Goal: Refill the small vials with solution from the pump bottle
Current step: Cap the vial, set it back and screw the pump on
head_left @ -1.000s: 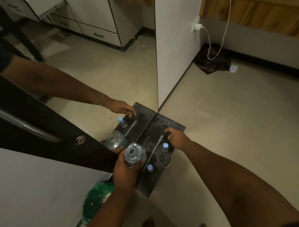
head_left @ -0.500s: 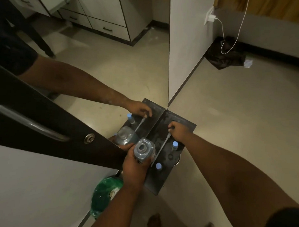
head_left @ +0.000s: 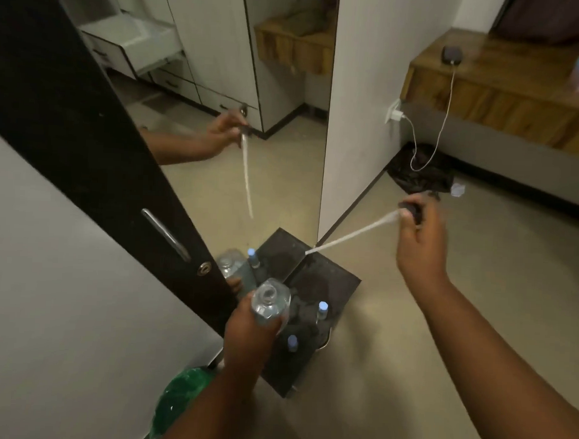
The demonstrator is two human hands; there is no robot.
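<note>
The pump bottle (head_left: pixel 270 301), uncapped and mouth up, sits in the left hand (head_left: pixel 253 327), whose fingers wrap round its body above the near left part of the dark tray (head_left: pixel 342 281) on the floor (head_left: pixel 425 341). The right hand (head_left: pixel 420 238) is raised well clear of the tray to the right, thumb and fingers pinching the dark pump head (head_left: pixel 413 209), from which the pale dip tube (head_left: pixel 350 237) slants down toward the tray's far corner beside the mirror (head_left: pixel 284 152). The frame is blurred there, so whether the tube tip touches anything cannot be told. Two small vials with light blue caps stand on the tray: one (head_left: pixel 322 309) near the right edge, just beside the bottle, another (head_left: pixel 292 343) nearer the front edge. Both appear capped, and their fill level is too small to read. As a judgement, the refill has barely begun: the pump is out of the bottle, but no vial is open and no solution seems transferred; uncapping, filling and recapping each vial remain.
</note>
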